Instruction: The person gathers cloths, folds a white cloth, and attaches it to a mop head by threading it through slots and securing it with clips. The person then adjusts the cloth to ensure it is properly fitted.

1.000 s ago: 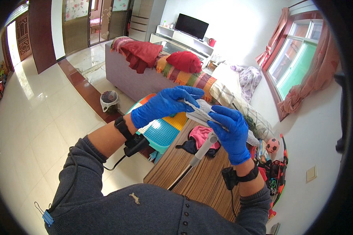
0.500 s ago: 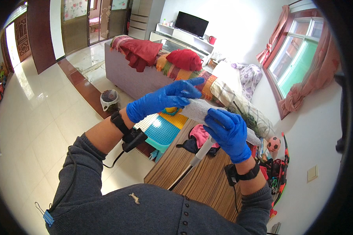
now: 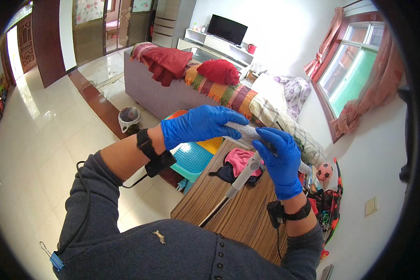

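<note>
A flat mop is held head up in front of my chest. Its grey fluffy pad (image 3: pixel 245 134) spans my two hands, and its white-and-black pole (image 3: pixel 240 181) slants down toward my body. My left hand (image 3: pixel 203 125), in a blue glove, is closed over the pad's left end, fingers on top. My right hand (image 3: pixel 281 161), gloved alike, pinches the pad's middle beside the pole joint (image 3: pixel 255 163). The pad's right end (image 3: pixel 304 167) shows beyond that hand. Beneath the mop, a pink and dark cloth item (image 3: pixel 238 163) lies on the wooden table.
The striped wooden table (image 3: pixel 224 228) is below me. Past its left edge stands a teal plastic tub-like piece (image 3: pixel 191 161). A grey sofa (image 3: pixel 149 91) with blankets is ahead, a bin (image 3: pixel 129 119) to its left. A pink ball (image 3: pixel 325 171) and toys crowd the right wall.
My left hand has come down from raised, spread fingers and closed on the pad's left end. My right hand has shifted its hold, baring the pole joint.
</note>
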`<move>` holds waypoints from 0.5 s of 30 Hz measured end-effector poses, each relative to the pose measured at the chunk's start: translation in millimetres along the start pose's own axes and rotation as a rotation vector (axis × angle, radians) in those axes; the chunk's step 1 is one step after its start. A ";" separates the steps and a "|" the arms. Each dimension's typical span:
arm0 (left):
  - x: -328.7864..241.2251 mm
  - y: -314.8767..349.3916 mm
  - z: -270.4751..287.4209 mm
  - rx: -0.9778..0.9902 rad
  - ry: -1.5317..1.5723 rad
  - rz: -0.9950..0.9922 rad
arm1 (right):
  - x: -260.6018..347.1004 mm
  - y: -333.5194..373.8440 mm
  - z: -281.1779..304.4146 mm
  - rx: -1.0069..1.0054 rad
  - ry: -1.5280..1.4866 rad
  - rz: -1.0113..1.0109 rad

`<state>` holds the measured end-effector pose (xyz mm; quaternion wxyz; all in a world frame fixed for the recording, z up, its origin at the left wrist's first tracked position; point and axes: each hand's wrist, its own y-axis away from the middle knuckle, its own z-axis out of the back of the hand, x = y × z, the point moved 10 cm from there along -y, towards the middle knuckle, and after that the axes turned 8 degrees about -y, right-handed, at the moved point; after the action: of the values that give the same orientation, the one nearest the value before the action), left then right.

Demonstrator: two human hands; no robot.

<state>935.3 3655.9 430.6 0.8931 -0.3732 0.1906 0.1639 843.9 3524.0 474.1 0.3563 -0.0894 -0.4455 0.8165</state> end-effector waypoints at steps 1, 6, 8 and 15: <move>-1.6 -0.2 0.4 0.002 0.044 -0.012 | -3.2 0.9 -0.8 0.018 0.032 -0.038; 5.1 -1.7 5.1 0.056 -0.234 0.050 | -16.3 3.2 -5.3 0.073 0.082 -0.112; 9.1 0.1 12.0 0.074 -0.363 0.061 | -17.0 2.5 -6.9 0.068 0.087 -0.099; 12.8 7.8 18.5 0.003 -0.458 -0.032 | -18.6 1.5 -9.5 0.045 0.169 -0.133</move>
<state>947.1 3676.6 432.0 0.9161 -0.3277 -0.0228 0.2300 861.1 3517.5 464.0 0.4478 -0.1201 -0.4002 0.7905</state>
